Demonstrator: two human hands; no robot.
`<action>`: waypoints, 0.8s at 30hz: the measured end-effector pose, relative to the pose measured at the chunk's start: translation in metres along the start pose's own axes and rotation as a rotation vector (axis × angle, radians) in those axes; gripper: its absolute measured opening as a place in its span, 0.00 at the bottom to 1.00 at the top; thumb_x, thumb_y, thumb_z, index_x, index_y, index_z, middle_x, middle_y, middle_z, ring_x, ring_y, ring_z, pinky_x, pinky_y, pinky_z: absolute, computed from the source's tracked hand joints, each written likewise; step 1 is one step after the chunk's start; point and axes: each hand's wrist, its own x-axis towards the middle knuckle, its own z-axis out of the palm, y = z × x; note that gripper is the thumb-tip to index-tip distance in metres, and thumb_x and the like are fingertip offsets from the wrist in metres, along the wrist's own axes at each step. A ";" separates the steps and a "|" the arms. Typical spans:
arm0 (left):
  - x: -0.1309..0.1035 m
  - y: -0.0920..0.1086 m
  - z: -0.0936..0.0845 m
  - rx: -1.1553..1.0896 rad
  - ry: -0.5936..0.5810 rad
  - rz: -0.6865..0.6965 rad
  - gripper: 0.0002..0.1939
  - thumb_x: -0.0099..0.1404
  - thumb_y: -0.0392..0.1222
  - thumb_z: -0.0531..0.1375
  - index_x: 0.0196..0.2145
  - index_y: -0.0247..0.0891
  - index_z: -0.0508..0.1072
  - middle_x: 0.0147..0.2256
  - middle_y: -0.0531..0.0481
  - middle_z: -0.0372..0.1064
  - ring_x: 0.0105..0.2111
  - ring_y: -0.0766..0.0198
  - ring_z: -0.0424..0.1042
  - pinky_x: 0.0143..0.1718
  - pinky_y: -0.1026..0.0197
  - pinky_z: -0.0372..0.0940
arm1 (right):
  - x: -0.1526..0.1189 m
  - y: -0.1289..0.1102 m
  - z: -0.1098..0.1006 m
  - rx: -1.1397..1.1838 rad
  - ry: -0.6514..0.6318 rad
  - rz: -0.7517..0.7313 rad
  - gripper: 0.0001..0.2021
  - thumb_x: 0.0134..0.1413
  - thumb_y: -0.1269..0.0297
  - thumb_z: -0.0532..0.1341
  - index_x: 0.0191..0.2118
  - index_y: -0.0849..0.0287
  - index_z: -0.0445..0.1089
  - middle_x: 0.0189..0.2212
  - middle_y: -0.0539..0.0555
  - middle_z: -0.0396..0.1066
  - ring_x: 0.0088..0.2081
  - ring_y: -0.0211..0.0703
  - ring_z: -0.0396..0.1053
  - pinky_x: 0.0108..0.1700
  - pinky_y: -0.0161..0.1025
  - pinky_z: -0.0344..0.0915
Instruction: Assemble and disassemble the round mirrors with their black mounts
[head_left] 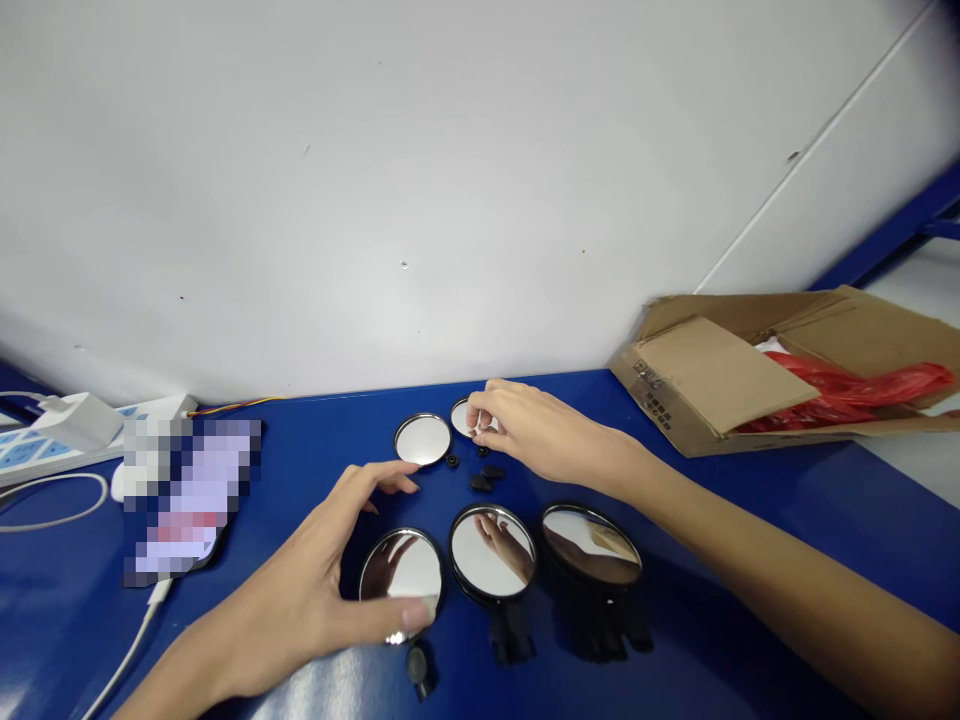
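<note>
Left hand (322,570) spanning front-left mirror (409,568), grip standing apart; right hand (540,430) reaching over back-right mirror (460,417), cannot tell whether grip clamping; both mirrors lying on blue counter (307,445).

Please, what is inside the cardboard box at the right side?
In the cardboard box, crumpled red plastic and a bit of something white can be seen. Whatever lies under the flap and the plastic is hidden.
</note>
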 end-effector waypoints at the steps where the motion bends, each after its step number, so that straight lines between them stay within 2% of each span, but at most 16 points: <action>1: 0.000 0.003 -0.003 -0.014 -0.053 0.013 0.45 0.62 0.53 0.80 0.73 0.61 0.70 0.66 0.45 0.75 0.62 0.40 0.79 0.60 0.37 0.80 | 0.000 0.001 0.001 0.009 -0.004 -0.009 0.04 0.77 0.67 0.62 0.48 0.55 0.75 0.47 0.56 0.77 0.45 0.47 0.74 0.46 0.42 0.61; 3: 0.002 0.008 -0.008 -0.019 -0.152 0.022 0.52 0.52 0.46 0.85 0.71 0.62 0.71 0.67 0.46 0.73 0.64 0.38 0.79 0.62 0.34 0.79 | 0.000 0.003 0.001 0.024 -0.009 -0.022 0.05 0.78 0.67 0.61 0.47 0.55 0.74 0.47 0.55 0.76 0.44 0.46 0.74 0.45 0.42 0.62; 5: 0.004 0.011 -0.012 -0.014 -0.228 0.012 0.56 0.47 0.39 0.85 0.70 0.62 0.72 0.67 0.47 0.73 0.65 0.37 0.77 0.63 0.32 0.78 | -0.001 0.002 0.001 0.035 -0.014 -0.032 0.04 0.77 0.69 0.61 0.47 0.55 0.74 0.47 0.55 0.75 0.44 0.46 0.74 0.44 0.41 0.61; 7: 0.005 0.010 -0.014 -0.008 -0.271 -0.004 0.55 0.48 0.34 0.84 0.70 0.63 0.72 0.66 0.48 0.74 0.65 0.38 0.77 0.63 0.33 0.78 | -0.002 0.001 0.000 0.040 -0.016 -0.038 0.05 0.77 0.69 0.61 0.48 0.55 0.74 0.47 0.55 0.75 0.44 0.45 0.74 0.44 0.42 0.61; 10: 0.005 0.006 -0.014 0.002 -0.275 -0.016 0.50 0.54 0.31 0.80 0.69 0.65 0.72 0.63 0.51 0.76 0.61 0.44 0.79 0.63 0.36 0.78 | -0.003 -0.001 -0.002 0.031 -0.011 -0.031 0.05 0.78 0.67 0.61 0.48 0.55 0.75 0.47 0.55 0.75 0.44 0.47 0.74 0.44 0.43 0.61; 15: 0.004 0.000 -0.012 0.023 -0.259 0.018 0.45 0.58 0.35 0.79 0.68 0.62 0.73 0.60 0.50 0.78 0.60 0.45 0.80 0.62 0.39 0.78 | -0.006 -0.007 -0.005 0.004 0.022 -0.023 0.07 0.80 0.62 0.60 0.53 0.54 0.75 0.51 0.57 0.76 0.46 0.49 0.74 0.46 0.45 0.62; 17: 0.003 -0.001 -0.011 0.043 -0.233 0.015 0.46 0.57 0.36 0.80 0.68 0.63 0.72 0.61 0.51 0.78 0.61 0.44 0.79 0.65 0.36 0.76 | -0.009 -0.015 -0.008 -0.008 0.046 -0.043 0.08 0.81 0.60 0.60 0.53 0.54 0.75 0.52 0.56 0.76 0.45 0.49 0.73 0.46 0.45 0.61; 20: 0.003 0.000 -0.010 0.019 -0.123 0.015 0.46 0.56 0.36 0.79 0.68 0.63 0.71 0.64 0.51 0.76 0.63 0.42 0.78 0.68 0.31 0.72 | -0.015 -0.035 -0.012 0.028 0.084 -0.120 0.09 0.82 0.59 0.60 0.49 0.55 0.75 0.48 0.54 0.77 0.42 0.45 0.73 0.44 0.43 0.60; 22: 0.004 0.001 -0.010 -0.055 -0.034 0.033 0.44 0.58 0.37 0.78 0.67 0.60 0.72 0.64 0.49 0.76 0.62 0.43 0.79 0.68 0.33 0.73 | -0.022 -0.051 -0.014 0.087 0.084 -0.206 0.12 0.82 0.57 0.61 0.45 0.56 0.75 0.43 0.51 0.78 0.40 0.44 0.73 0.43 0.42 0.60; 24: 0.005 0.003 -0.010 -0.140 0.049 0.043 0.40 0.62 0.39 0.77 0.67 0.58 0.71 0.61 0.48 0.78 0.60 0.46 0.81 0.65 0.38 0.76 | -0.030 -0.067 -0.013 0.094 0.078 -0.298 0.17 0.81 0.50 0.63 0.41 0.57 0.75 0.38 0.51 0.78 0.38 0.43 0.72 0.41 0.42 0.59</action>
